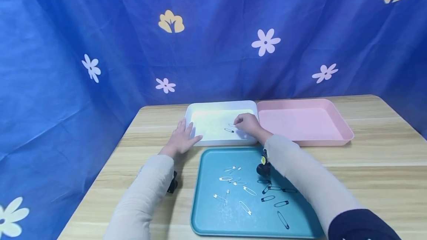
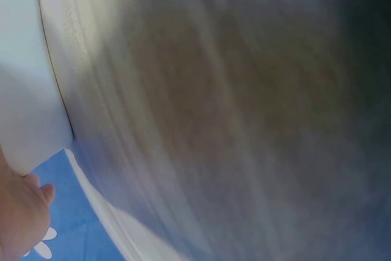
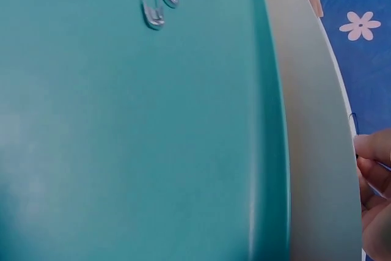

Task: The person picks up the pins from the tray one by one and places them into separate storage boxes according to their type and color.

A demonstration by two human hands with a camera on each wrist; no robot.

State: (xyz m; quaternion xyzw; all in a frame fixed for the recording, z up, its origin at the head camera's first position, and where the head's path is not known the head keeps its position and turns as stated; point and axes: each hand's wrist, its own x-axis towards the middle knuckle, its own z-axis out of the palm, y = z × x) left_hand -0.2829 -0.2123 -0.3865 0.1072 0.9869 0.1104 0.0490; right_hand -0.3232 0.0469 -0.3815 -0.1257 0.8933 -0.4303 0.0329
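Note:
At the right side of the white tray (image 1: 207, 142), my right hand (image 1: 248, 124) pinches a safety pin (image 1: 231, 125) between thumb and fingertips; in the right wrist view that hand (image 3: 374, 175) shows at the right edge, part of the thin wire sticking out. Just below it, a black-headed safety pin (image 1: 229, 130) lies on the white tray's floor. My left hand (image 1: 180, 138) rests at the tray's left rim with fingers spread, holding nothing. Only part of the left hand (image 2: 24, 212) appears in the left wrist view.
Nearer me, a teal tray (image 1: 213, 158) carries several silver safety pins (image 1: 249, 191) on its left and several black ones (image 1: 281, 203) on its right. A pink tray (image 1: 300, 121) adjoins the white one. All stand on a wooden table (image 1: 377, 180) before a blue curtain (image 1: 213, 58).

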